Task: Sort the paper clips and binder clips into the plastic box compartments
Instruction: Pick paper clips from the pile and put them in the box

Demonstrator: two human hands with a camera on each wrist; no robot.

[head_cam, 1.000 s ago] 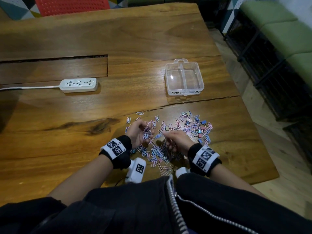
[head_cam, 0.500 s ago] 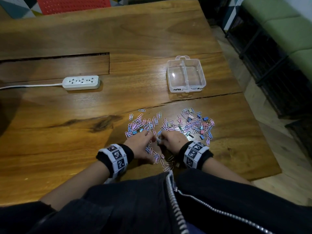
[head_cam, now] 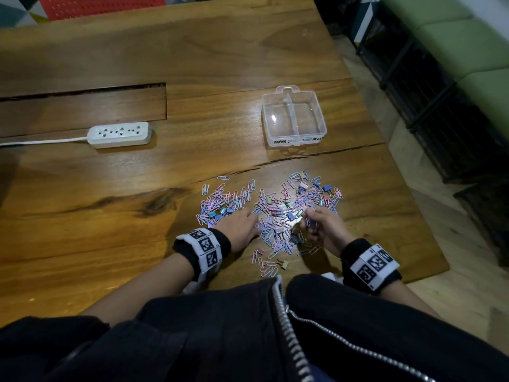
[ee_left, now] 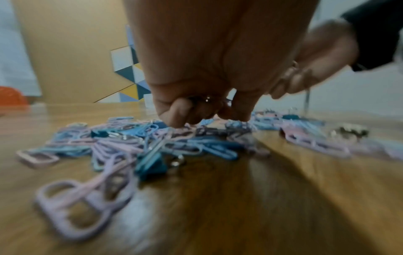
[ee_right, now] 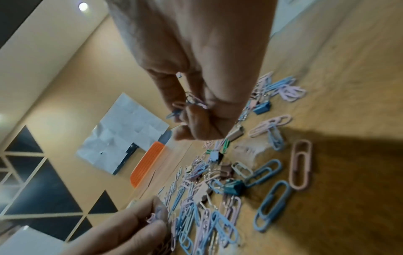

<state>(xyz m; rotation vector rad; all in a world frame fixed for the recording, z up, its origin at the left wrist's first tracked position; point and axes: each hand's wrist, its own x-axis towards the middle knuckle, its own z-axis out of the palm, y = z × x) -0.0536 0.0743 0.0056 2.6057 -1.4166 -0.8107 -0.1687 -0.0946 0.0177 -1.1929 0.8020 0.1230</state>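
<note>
A loose heap of pink and blue paper clips (head_cam: 271, 213) mixed with small binder clips (head_cam: 291, 215) lies on the wooden table (head_cam: 192, 64), near its front edge. My left hand (head_cam: 252, 216) rests on the heap's left part, fingers curled, pinching paper clips (ee_right: 151, 217); a teal binder clip (ee_left: 150, 165) lies just before it. My right hand (head_cam: 309, 219) hovers slightly above the heap's right part and pinches several paper clips (ee_right: 193, 103). The clear plastic box (head_cam: 281, 141) with two compartments stands open beyond the heap; both compartments look bare.
A white power strip (head_cam: 119, 134) with its cable lies at the left. A long slot (head_cam: 82, 91) is cut in the tabletop behind it. The table's right edge (head_cam: 413, 216) drops to the floor close to the heap. A red chair (head_cam: 104, 4) stands at the far side.
My hands, close together at the heap's near middle, have moved apart: the left onto the left part, the right out to the right with clips pinched in it.
</note>
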